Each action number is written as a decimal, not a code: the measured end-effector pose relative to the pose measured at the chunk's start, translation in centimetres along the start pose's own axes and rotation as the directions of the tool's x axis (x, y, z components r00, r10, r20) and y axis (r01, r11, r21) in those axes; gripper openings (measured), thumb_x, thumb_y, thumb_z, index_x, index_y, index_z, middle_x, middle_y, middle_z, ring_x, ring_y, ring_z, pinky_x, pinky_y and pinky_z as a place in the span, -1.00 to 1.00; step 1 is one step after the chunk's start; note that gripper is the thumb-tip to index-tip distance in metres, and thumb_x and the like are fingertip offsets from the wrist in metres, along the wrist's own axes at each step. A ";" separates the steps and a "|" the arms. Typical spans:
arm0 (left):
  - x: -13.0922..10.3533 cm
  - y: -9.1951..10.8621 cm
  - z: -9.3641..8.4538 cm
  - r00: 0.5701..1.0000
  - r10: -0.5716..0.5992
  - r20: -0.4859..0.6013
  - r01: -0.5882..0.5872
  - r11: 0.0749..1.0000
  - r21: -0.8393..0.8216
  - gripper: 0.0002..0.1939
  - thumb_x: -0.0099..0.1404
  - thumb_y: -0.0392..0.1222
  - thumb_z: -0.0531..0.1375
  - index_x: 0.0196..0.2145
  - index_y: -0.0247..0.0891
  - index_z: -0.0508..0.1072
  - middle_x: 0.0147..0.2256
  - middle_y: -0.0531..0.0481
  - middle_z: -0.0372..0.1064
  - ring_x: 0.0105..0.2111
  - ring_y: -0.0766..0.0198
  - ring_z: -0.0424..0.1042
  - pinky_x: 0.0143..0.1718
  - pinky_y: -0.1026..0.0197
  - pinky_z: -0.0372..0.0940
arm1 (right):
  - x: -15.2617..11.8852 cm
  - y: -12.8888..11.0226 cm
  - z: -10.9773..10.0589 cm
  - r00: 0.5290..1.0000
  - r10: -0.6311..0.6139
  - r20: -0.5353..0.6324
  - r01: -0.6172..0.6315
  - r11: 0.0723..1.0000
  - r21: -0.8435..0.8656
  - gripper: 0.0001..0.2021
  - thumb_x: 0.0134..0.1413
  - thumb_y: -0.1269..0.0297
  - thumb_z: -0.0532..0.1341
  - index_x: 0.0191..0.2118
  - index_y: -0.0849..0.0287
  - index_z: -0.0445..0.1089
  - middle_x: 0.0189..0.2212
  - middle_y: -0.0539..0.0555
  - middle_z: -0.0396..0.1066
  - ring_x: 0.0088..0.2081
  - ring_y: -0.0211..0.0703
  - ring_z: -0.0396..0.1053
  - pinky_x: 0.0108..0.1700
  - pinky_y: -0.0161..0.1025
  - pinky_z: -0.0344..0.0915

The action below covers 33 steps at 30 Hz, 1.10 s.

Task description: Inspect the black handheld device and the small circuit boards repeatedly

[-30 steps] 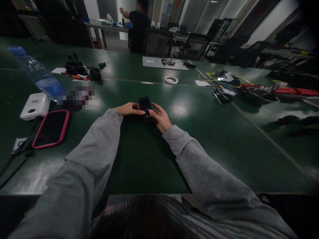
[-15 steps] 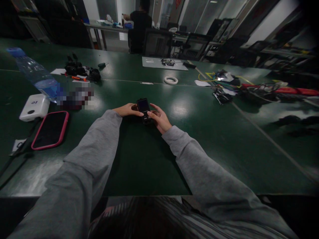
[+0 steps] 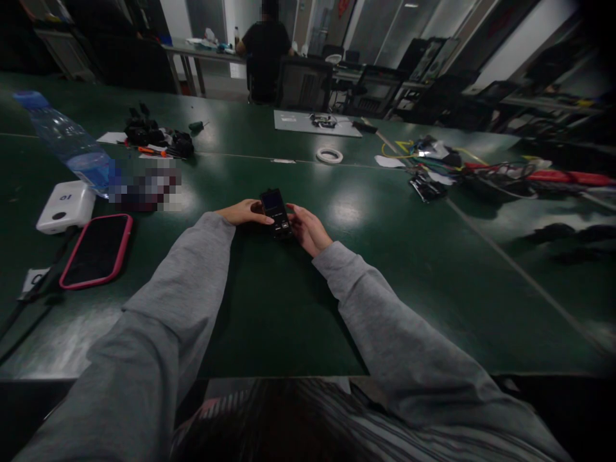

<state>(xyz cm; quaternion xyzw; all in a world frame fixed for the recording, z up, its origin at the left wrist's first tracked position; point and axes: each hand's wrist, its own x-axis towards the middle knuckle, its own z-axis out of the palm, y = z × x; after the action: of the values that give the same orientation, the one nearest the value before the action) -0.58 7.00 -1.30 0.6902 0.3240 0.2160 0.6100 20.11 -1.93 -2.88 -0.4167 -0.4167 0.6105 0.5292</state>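
Observation:
A small black handheld device [image 3: 275, 212] with a dark screen at its top and buttons below is tilted slightly over the table. My left hand [image 3: 244, 212] is closed on its left side, the thumb lying across the front by the buttons. At the right edge of the device is my right hand [image 3: 310, 230], its fingers loosely bent and somewhat apart. Those fingertips are close to the device's side; whether they touch it I cannot tell. The fingers of my left hand behind the device are hidden.
On the green table [image 3: 283, 308], a pink-edged phone [image 3: 99, 250], a white box [image 3: 66, 206] and a plastic bottle [image 3: 72, 144] are at left. A tape roll [image 3: 330, 155] lies ahead, tangled cables [image 3: 500, 176] at right. A person [image 3: 267, 48] sits beyond.
My right thumb has come off the device's buttons, and the right hand has loosened beside it. The device has shifted slightly left in my left hand. The person beyond has lowered an arm.

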 end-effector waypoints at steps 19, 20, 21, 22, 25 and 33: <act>-0.4 -1.2 -0.4 0.988 0.148 -0.042 -0.153 0.943 -0.295 -0.07 -0.15 -0.17 0.47 0.20 -0.17 0.30 0.06 -0.16 0.42 0.10 0.04 0.39 0.20 -0.04 0.18 | -0.1 1.1 0.5 0.955 -0.295 -0.040 0.276 0.928 -0.250 -0.31 -0.19 -0.09 0.42 0.05 0.08 0.23 -0.02 0.13 0.34 -0.01 -0.10 0.37 0.10 -0.05 0.35; -0.5 -1.1 -0.4 0.991 0.117 -0.062 -0.131 0.939 -0.317 -0.08 -0.12 -0.15 0.47 0.21 -0.16 0.29 0.07 -0.16 0.40 0.09 0.04 0.40 0.17 -0.03 0.21 | -0.1 1.3 0.4 0.933 -0.357 -0.050 0.327 0.895 -0.304 -0.33 -0.16 -0.07 0.42 0.04 0.07 0.22 -0.04 0.12 0.34 0.00 -0.11 0.35 0.14 -0.04 0.32; -0.5 -1.0 -0.3 0.993 0.084 -0.082 -0.107 0.937 -0.333 -0.11 -0.09 -0.13 0.46 0.21 -0.15 0.29 0.08 -0.17 0.39 0.08 0.05 0.40 0.15 -0.02 0.24 | -0.1 1.4 0.4 0.910 -0.412 -0.047 0.370 0.858 -0.356 -0.36 -0.14 -0.04 0.41 0.04 0.07 0.22 -0.05 0.11 0.33 0.00 -0.11 0.33 0.15 -0.04 0.30; -0.5 -1.0 -0.3 0.994 0.055 -0.097 -0.085 0.936 -0.341 -0.14 -0.07 -0.12 0.45 0.19 -0.15 0.30 0.08 -0.17 0.38 0.07 0.05 0.40 0.13 -0.02 0.26 | -0.2 1.4 0.4 0.892 -0.451 -0.034 0.401 0.823 -0.402 -0.37 -0.12 -0.01 0.41 0.04 0.05 0.21 -0.04 0.11 0.32 0.01 -0.11 0.32 0.15 -0.03 0.30; -0.2 -0.9 0.0 0.993 0.016 -0.118 -0.057 0.935 -0.349 -0.27 -0.03 -0.12 0.45 0.11 -0.20 0.37 0.08 -0.19 0.38 0.02 0.08 0.43 0.08 0.00 0.30 | -0.6 1.3 0.4 0.862 -0.507 0.002 0.441 0.748 -0.496 -0.40 -0.08 0.03 0.39 0.06 0.02 0.19 -0.01 0.12 0.27 0.03 -0.07 0.29 0.10 -0.03 0.34; 0.0 -1.1 -0.4 0.995 0.010 -0.101 -0.047 0.925 -0.376 -0.42 0.01 -0.22 0.42 0.02 -0.16 0.44 -0.01 -0.07 0.41 -0.07 0.21 0.46 0.04 0.04 0.32 | -1.1 1.0 0.6 0.812 -0.577 0.092 0.520 0.642 -0.563 -0.53 0.03 0.21 0.31 0.05 0.00 0.17 0.06 0.11 0.20 0.10 -0.04 0.23 0.16 0.01 0.29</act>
<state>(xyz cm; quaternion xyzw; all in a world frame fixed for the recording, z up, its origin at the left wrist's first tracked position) -1.07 7.32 -2.27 0.5529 0.2955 0.3165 0.7119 19.32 -3.20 -3.57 -0.4363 -0.6579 0.2491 0.5610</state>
